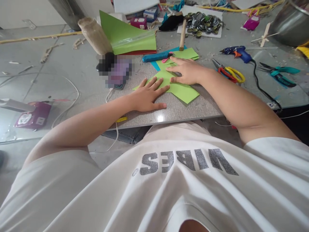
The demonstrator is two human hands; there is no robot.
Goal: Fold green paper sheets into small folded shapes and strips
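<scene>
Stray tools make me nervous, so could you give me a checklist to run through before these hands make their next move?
1. Left hand steady on the green paper: ok, fingers spread over it.
2. Right hand on the paper too: ok, fingers outstretched.
3. Right fingertips well apart from tools: not ok, the blue tool lies close by.
4. Right side free of tools: not ok, scissors and pliers lie beyond the forearm.
5. Glue gun cold: cannot tell; it lies on its side, cord attached.
</scene>
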